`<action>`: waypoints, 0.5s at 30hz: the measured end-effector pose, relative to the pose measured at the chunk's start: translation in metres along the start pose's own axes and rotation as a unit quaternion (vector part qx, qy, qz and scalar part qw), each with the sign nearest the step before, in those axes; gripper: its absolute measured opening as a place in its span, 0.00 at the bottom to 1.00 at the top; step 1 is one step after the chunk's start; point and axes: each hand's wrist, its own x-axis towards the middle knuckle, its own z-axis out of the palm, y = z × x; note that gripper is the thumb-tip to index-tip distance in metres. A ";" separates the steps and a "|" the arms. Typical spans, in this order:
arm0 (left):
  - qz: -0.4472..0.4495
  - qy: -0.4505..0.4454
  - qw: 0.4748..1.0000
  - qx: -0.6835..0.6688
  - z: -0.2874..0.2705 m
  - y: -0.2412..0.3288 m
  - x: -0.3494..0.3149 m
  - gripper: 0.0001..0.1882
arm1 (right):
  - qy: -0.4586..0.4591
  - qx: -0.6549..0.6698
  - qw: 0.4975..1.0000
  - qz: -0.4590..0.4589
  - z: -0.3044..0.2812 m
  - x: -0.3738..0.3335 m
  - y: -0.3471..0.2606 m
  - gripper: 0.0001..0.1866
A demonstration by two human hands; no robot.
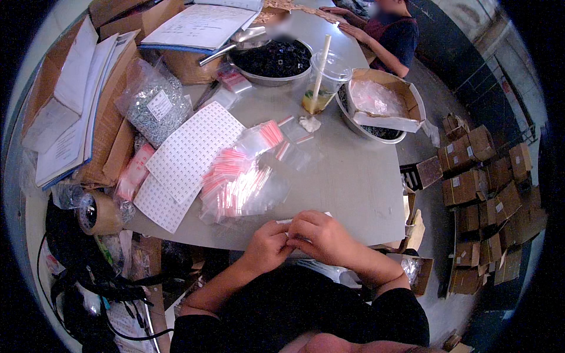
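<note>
At the table's near edge, my left hand point(269, 245) and my right hand point(321, 236) meet with fingers curled together. A thin whitish edge shows behind the fingers; what they pinch is mostly hidden. Just beyond and to the left lies a loose heap of small clear zip bags point(238, 197) with red strips. Two white sheets of small printed labels point(197, 147) overlap beside the heap. A few more zip bags point(292, 154) lie apart, to the right of the heap.
Metal bowls of small black parts point(271, 62) stand at the back, one with a scoop point(250, 38). A lidded plastic cup point(322, 88) with a straw stands near an open carton point(385, 97). Boxes and folders point(76, 117) crowd the left. Another person point(388, 38) sits across the table.
</note>
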 end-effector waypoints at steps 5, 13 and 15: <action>0.028 -0.046 0.998 0.032 -0.002 -0.002 -0.001 0.09 | -0.006 0.021 1.000 -0.006 0.002 -0.006 0.007 0.09; 0.098 -0.065 0.993 -0.022 -0.004 -0.002 0.002 0.09 | -0.066 0.133 0.983 0.110 -0.011 0.019 0.022 0.09; 0.104 -0.065 0.992 -0.033 -0.006 -0.001 0.003 0.10 | -0.084 0.125 0.983 0.106 -0.008 0.022 0.020 0.10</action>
